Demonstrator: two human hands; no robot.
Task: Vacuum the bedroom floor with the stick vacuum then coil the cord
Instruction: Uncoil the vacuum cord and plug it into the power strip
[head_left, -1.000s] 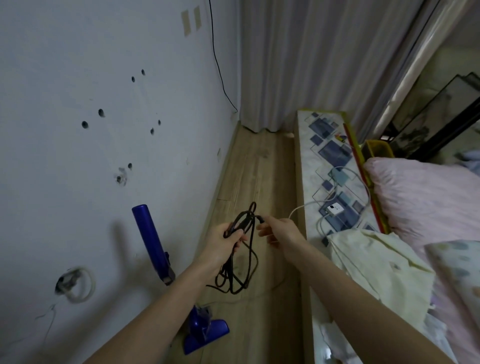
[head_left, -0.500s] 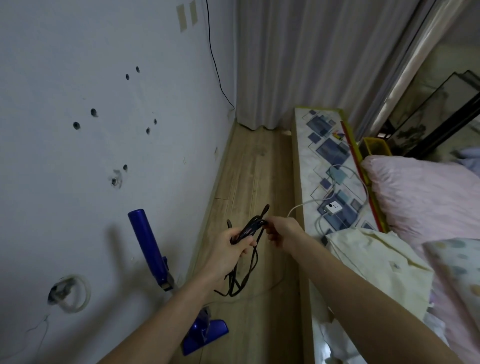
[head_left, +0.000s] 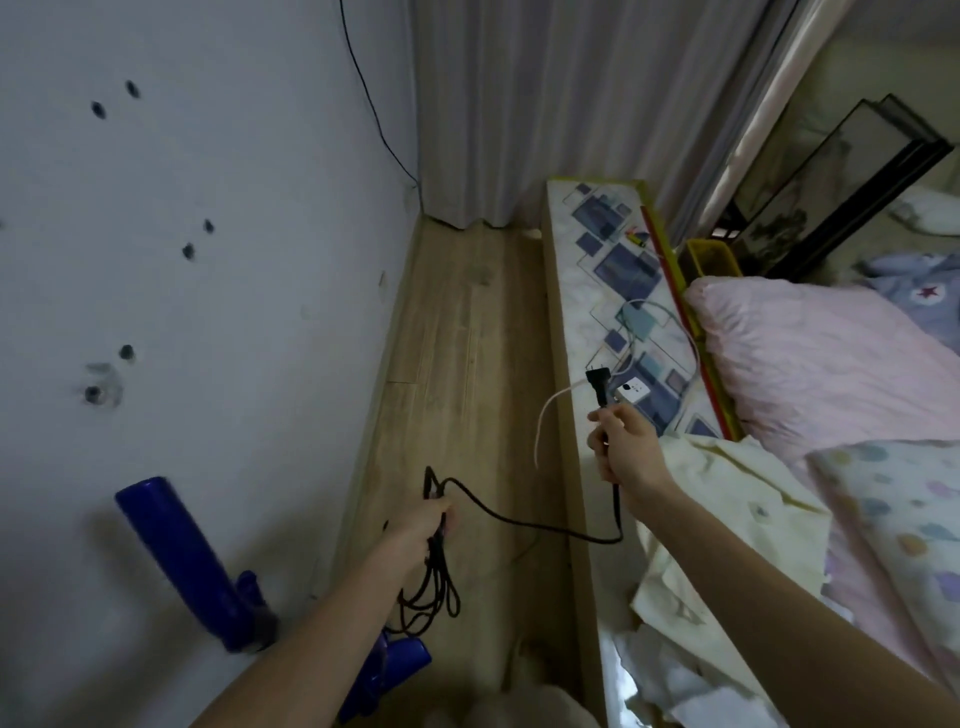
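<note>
Thin black rubber power cord: most of it is bunched in hanging loops under my left hand, over the wood-plank floor near the base of the white wall. One slack run sags across to my right hand, just off the front edge of the patterned bed-side ledge. The black two-pin plug sticks up above that hand, pins free.

Left fingers are wrapped around the bundle's top; right fingers are curled around the cord just below the plug.

Handling, my read: light, limp, no stiffness to hold a loop on its own, slightly grippy jacket. Loops will spill if the left grip loosens. Take the free run near the plug's moulded body, not the pins, and feed it into the bundle. Don't yank: the white charger cable drapes over the ledge edge right beside it and could snag.

Blue plastic stick vacuum leans on the wall at lower left.
</note>
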